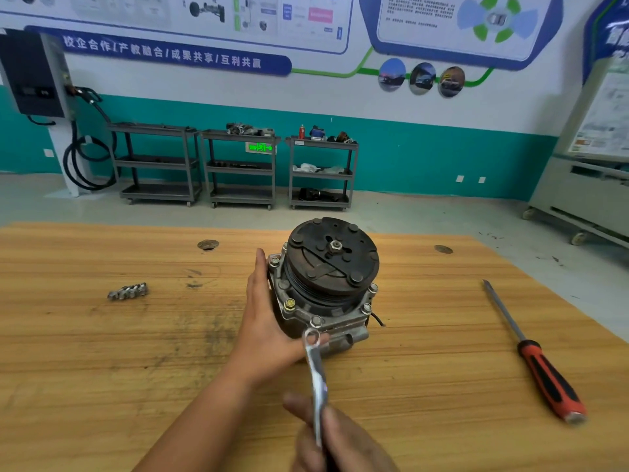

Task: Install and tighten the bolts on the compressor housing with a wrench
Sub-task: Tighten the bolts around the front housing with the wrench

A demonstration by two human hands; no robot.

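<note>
Bottom centre: my right hand [340,437] grips the wrench [318,373] shank, ring end just below the nearest bolt [316,321]. Seat it square and fully down before pulling (ring is blurred). Mid-frame: my left hand [263,321], fingers straight, braces the compressor housing [352,335].

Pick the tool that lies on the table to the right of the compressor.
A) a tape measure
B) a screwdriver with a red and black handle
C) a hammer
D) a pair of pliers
B: a screwdriver lies flat on the wooden table, right of the compressor.
</note>
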